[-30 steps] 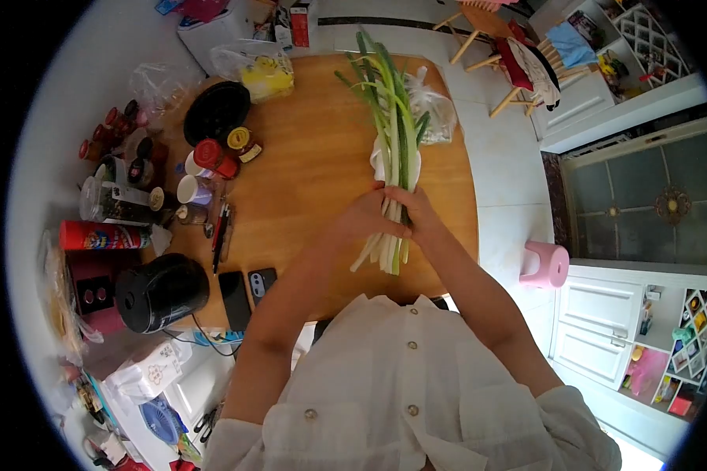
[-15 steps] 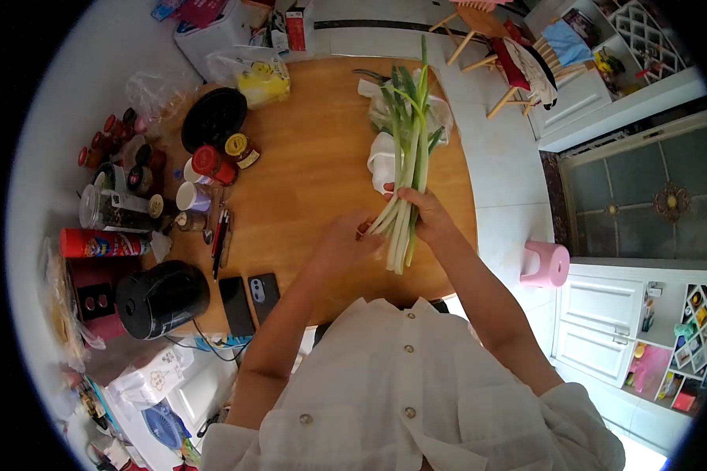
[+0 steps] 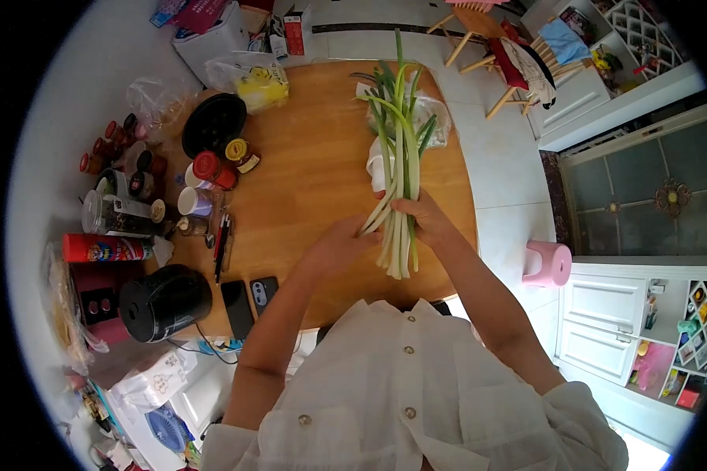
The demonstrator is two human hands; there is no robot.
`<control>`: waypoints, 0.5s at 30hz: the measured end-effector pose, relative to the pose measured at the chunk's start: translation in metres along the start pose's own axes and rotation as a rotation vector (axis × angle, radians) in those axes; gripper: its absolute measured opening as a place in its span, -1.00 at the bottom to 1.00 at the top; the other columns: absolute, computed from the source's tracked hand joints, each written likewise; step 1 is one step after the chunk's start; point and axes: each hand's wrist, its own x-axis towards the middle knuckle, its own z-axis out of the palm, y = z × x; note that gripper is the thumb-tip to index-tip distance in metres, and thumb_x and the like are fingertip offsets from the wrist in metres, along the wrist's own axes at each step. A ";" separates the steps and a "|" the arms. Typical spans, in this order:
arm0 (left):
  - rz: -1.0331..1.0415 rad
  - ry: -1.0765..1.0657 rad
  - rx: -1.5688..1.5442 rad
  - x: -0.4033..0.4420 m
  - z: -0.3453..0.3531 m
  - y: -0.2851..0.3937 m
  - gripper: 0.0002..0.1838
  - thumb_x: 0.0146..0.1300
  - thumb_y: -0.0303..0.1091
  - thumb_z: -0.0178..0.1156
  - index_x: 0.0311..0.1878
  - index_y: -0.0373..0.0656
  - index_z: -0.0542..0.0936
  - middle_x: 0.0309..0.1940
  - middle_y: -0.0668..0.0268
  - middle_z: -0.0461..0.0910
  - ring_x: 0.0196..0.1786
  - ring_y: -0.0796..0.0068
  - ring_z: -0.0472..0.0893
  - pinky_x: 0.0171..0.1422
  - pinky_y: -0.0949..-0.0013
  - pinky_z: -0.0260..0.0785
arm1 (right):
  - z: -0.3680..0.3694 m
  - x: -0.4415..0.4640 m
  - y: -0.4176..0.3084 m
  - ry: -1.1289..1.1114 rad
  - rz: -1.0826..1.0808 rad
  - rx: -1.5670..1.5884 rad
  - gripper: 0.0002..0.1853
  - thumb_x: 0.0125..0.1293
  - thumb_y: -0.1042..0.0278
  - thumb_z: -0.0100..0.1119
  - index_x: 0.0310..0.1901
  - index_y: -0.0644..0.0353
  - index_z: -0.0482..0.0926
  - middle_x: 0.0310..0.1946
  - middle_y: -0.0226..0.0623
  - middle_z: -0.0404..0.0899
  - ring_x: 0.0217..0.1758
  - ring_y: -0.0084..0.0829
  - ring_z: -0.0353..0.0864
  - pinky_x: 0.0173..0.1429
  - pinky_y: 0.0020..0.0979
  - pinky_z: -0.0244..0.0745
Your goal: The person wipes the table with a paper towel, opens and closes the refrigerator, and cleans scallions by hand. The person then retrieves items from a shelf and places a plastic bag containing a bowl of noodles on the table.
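A bunch of scallions (image 3: 402, 169) is held over the right part of the table, green leaves pointing away from me and white ends toward my shirt. My right hand (image 3: 424, 216) is closed around the stalks near their white ends. My left hand (image 3: 346, 241) has its fingers closed on the end of a stalk that slants out from the bunch's left side; its fingertips are partly hidden. Behind the bunch lie a clear plastic bag (image 3: 437, 118) and a white item (image 3: 375, 169), both partly covered by the scallions.
On the wooden table's (image 3: 306, 157) left side stand a black tray (image 3: 212, 125), a red-lidded jar (image 3: 214, 169), cups, several other jars and a black appliance (image 3: 165, 303). Two phones (image 3: 237, 308) lie near the front edge. A pink stool (image 3: 548, 264) stands on the floor at right.
The leafy tops have swung to the left and the bunch has spread a little. My left hand has shifted slightly, with its fingers still at the slanting stalk. My right hand keeps its hold.
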 end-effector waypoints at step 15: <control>-0.183 0.000 0.257 0.004 -0.008 0.031 -0.68 -0.07 -0.13 0.40 -0.36 -0.19 0.65 -0.56 0.30 0.59 -0.52 0.52 0.50 -0.41 0.38 0.35 | -0.001 0.007 0.005 0.043 -0.076 -0.156 -0.54 0.11 0.50 0.16 0.10 0.28 0.38 -0.08 -0.25 0.53 -0.10 -0.38 0.54 -0.05 -0.30 0.57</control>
